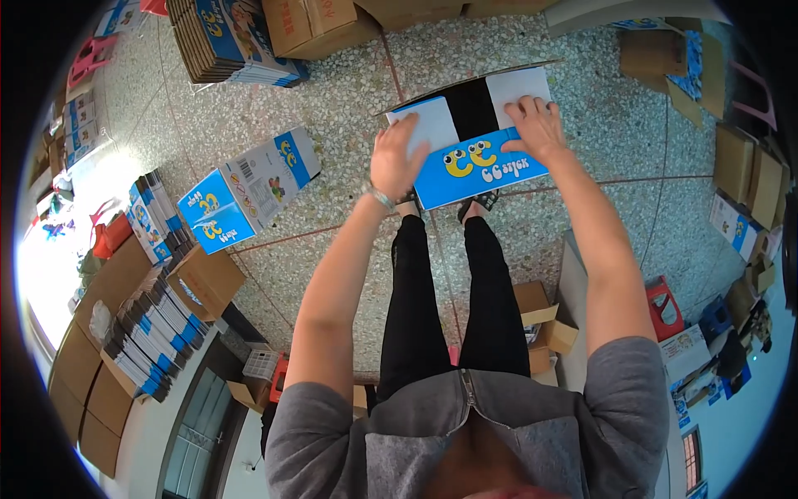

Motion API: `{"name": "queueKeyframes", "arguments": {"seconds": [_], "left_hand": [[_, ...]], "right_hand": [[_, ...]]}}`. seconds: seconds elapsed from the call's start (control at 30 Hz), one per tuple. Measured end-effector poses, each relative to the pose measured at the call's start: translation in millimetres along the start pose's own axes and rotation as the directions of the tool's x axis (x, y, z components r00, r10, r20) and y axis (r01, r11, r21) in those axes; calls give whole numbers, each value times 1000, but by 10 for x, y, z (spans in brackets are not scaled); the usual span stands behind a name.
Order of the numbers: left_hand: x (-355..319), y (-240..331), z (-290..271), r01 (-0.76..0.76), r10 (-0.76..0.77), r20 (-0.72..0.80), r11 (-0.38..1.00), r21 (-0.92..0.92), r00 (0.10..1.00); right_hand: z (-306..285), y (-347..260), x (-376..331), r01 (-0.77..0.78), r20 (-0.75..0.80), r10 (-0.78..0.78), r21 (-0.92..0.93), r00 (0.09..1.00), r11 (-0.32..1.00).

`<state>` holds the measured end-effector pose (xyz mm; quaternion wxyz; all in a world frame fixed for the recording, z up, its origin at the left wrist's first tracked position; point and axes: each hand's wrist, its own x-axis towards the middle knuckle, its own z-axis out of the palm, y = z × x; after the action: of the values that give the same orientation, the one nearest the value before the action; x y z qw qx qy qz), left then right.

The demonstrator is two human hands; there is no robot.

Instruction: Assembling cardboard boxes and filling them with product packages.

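Observation:
A blue and white cardboard box [465, 190] with yellow cartoon letters on its blue flap sits on the floor before my feet. Both of its white end flaps lie folded inward, and a dark gap shows between them. My left hand [396, 155] is at the box's left end, open, its fingers spread over the left white flap [432, 121] and slightly blurred. Over at the right end, my right hand [536, 131] is open too. Its fingers rest on the right white flap [517, 85] and its thumb reaches to the blue flap.
A flattened blue and white carton [258, 185] lies on the speckled floor to the left. Stacked flat cartons [220, 41] and brown boxes [320, 29] stand at the far side. More folded cartons [158, 333] fill the left, with a red stool [662, 308] at the right.

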<state>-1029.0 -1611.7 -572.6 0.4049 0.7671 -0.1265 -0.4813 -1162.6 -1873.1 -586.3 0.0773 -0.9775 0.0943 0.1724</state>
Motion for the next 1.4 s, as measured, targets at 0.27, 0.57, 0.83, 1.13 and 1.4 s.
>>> {"name": "queueKeyframes", "arguments": {"seconds": [0.27,0.57,0.83,1.13,1.4], "left_hand": [[-278,-453,977,-414,424,276,279,867,863],[-298,-647,656,-621,441,483,255,741,756],[-218,-538,631,-634,467,491,216,743,735],[-279,-765,598,-674,546,476,243,698,690],[223,-481,425,248,-101,-687,962,118,720]], "right_hand": [[-530,-518,222,238,-9,-238,9,971,971],[-636,-545,558,400,121,-425,186,897,897],[1,-710,275,289,137,-289,23,947,957],[225,-808,339,229,63,-228,-14,972,973],[372,-720,349,217,-155,-204,71,967,974]]}}
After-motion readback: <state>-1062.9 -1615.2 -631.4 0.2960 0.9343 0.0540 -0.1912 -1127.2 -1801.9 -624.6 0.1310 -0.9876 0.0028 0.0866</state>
